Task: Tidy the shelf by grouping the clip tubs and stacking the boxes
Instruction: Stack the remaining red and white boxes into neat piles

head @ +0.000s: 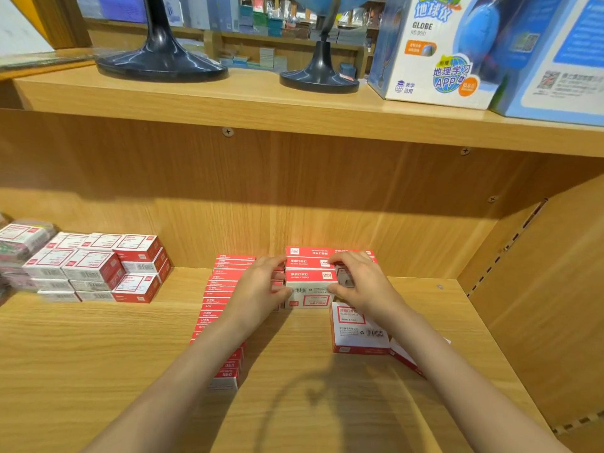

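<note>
Wide wooden shelf (98, 371) fills the view, boxed in by a back panel and a side wall (555, 289) on the right; the front half of the board lies bare, with open room between the arms and off to the left front. Above sits the upper shelf (261, 106), carrying 2 dark globe stands (160, 57) and (320, 76), plus a globe carton (434, 50) at right, with another blue carton beside it.

Down on the shelf, far left, a block of red-and-white boxes (98, 266) is stacked several layers high against the back; the exact count is not readable. Left of that, right at the frame edge, blurred wrapped packs (19, 243) — cannot tell what they are.

Centre now: a long row of thin red boxes (219, 299) runs from the back panel toward the front, partly under the left forearm. Just to its right, a stack of boxes (309, 269) stands at the back. Both hands are on the front box (309, 295) of that stack: left hand (258, 286) grips its left end with curled fingers, right hand (359, 282) pinches its right end, thumb at the front.

Below the right wrist, 1 flat box (358, 328) lies face up, and 1 more box (408, 358) sits tilted beside it, half hidden by the right forearm. 2 loose boxes, then, near the right wall.
</note>
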### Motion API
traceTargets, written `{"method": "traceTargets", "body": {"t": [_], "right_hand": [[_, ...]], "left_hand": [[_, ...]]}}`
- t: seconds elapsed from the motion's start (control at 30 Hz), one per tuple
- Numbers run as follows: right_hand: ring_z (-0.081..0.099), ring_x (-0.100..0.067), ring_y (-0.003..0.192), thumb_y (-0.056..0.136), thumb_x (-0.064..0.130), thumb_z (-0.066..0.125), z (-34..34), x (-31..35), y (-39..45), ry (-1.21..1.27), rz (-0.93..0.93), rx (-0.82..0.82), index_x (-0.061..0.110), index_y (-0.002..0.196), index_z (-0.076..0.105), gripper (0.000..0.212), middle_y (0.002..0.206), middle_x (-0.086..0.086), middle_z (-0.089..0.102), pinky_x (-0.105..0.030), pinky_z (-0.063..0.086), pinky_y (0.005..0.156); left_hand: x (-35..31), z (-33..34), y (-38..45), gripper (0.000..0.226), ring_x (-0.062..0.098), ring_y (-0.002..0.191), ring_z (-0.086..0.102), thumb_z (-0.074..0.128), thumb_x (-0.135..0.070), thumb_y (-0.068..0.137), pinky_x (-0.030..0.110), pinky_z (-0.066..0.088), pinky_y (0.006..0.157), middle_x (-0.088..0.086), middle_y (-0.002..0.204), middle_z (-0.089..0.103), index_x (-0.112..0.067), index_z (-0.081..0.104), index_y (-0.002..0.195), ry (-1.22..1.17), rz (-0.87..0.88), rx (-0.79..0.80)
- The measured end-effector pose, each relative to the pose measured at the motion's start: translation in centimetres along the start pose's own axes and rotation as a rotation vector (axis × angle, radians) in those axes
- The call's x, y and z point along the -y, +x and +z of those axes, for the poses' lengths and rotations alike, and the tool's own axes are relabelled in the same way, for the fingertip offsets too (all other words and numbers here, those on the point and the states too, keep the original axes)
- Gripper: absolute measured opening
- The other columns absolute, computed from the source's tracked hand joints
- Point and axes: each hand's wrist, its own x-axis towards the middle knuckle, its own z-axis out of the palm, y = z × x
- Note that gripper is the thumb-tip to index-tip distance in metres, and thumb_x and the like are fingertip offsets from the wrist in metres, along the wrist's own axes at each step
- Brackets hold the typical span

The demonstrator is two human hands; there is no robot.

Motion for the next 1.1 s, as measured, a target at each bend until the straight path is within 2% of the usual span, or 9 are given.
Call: {"method": "traceTargets", "body": {"t": [0.1, 0.17, 0.23, 0.33, 0.67, 0.77, 0.87, 1.03, 1.1], "right_hand": [[0.031, -0.012, 0.119, 0.083, 0.027, 0.065, 0.1, -0.1, -0.2, -0.010, -0.012, -0.025, 0.016, 0.126, 0.046, 0.048, 0.125, 0.005, 0.051, -0.014, 0.021, 0.090], [0.029, -0.012, 0.119, 0.082, 0.029, 0.065, 0.4, 0.2, -0.3, -0.031, -0.021, -0.041, 0.016, 0.128, 0.043, 0.053, 0.126, 0.005, 0.048, -0.018, 0.022, 0.094], [0.029, -0.012, 0.117, 0.082, 0.029, 0.066, 0.5, 0.4, -0.4, -0.043, -0.027, -0.064, 0.017, 0.129, 0.042, 0.054, 0.127, 0.005, 0.047, -0.017, 0.020, 0.090], [0.031, -0.013, 0.115, 0.080, 0.032, 0.067, 0.5, 0.3, -0.3, -0.061, -0.036, -0.069, 0.017, 0.129, 0.043, 0.056, 0.126, 0.004, 0.047, -0.018, 0.020, 0.091], [0.023, -0.011, 0.120, 0.082, 0.046, 0.061, 0.0, -0.1, 0.2, -0.160, -0.038, 0.038, 0.022, 0.130, 0.042, 0.057, 0.125, 0.008, 0.040, -0.027, 0.017, 0.098], [0.028, -0.009, 0.115, 0.080, 0.037, 0.066, -0.9, -1.2, -1.1, -0.039, -0.002, -0.058, 0.020, 0.123, 0.052, 0.049, 0.119, 0.009, 0.044, -0.026, 0.022, 0.097], [0.041, -0.008, 0.107, 0.081, 0.026, 0.068, -3.0, -3.4, -3.1, 0.049, 0.047, -0.094, 0.018, 0.111, 0.060, 0.032, 0.109, 0.008, 0.053, -0.023, 0.031, 0.091], [0.052, -0.009, 0.101, 0.073, 0.038, 0.074, -5.7, -7.5, -7.7, 0.034, 0.263, 0.210, 0.031, 0.099, 0.060, 0.031, 0.106, 0.010, 0.057, -0.020, 0.037, 0.079], [0.051, -0.008, 0.101, 0.071, 0.037, 0.076, -5.3, -8.0, -9.0, 0.067, 0.280, 0.200, 0.030, 0.104, 0.060, 0.038, 0.110, 0.009, 0.056, -0.016, 0.036, 0.077]], "left_hand": [[-0.2, -0.1, 0.1, 0.054, 0.010, 0.107, 0.051, 0.066, -0.002, 0.079, -0.009, 0.028, 0.073, 0.003, 0.119, 0.052, -0.008, 0.049, 0.130, 0.055, 0.026, -0.015], [-0.3, -0.3, 0.2, 0.052, 0.008, 0.101, 0.051, 0.067, -0.001, 0.079, -0.008, 0.030, 0.073, 0.005, 0.117, 0.054, -0.007, 0.050, 0.128, 0.060, 0.035, -0.013], [-0.3, -0.4, 0.2, 0.050, 0.008, 0.094, 0.053, 0.068, -0.001, 0.077, 0.002, 0.040, 0.080, 0.005, 0.110, 0.055, -0.006, 0.053, 0.125, 0.063, 0.047, -0.008], [0.0, -0.4, 0.0, 0.051, 0.017, 0.096, 0.056, 0.073, -0.006, 0.073, 0.032, 0.048, 0.089, 0.001, 0.106, 0.052, -0.008, 0.054, 0.120, 0.076, 0.051, 0.017], [0.3, -0.4, 0.2, 0.061, 0.016, 0.112, 0.046, 0.070, -0.015, 0.078, 0.025, 0.037, 0.096, 0.000, 0.117, 0.047, -0.013, 0.044, 0.132, 0.169, 0.040, 0.057], [-0.3, -0.2, -0.6, 0.047, 0.017, 0.112, 0.044, 0.067, -0.012, 0.080, 0.019, 0.030, 0.094, 0.004, 0.118, 0.049, -0.008, 0.051, 0.124, 0.235, 0.159, -0.092], [-1.3, 0.3, -1.7, 0.026, 0.014, 0.102, 0.048, 0.060, -0.009, 0.084, 0.019, 0.034, 0.088, 0.001, 0.108, 0.054, -0.009, 0.058, 0.110, 0.176, 0.268, -0.189], [-2.8, 3.1, -3.1, 0.034, 0.012, 0.100, 0.048, 0.044, -0.031, 0.085, 0.021, 0.037, 0.085, 0.001, 0.107, 0.056, -0.012, 0.058, 0.109, 0.175, 0.431, 0.119], [-2.9, 4.4, -2.9, 0.041, 0.013, 0.106, 0.049, 0.043, -0.037, 0.084, 0.023, 0.037, 0.090, 0.001, 0.114, 0.056, -0.013, 0.058, 0.113, 0.217, 0.443, 0.190]]}}
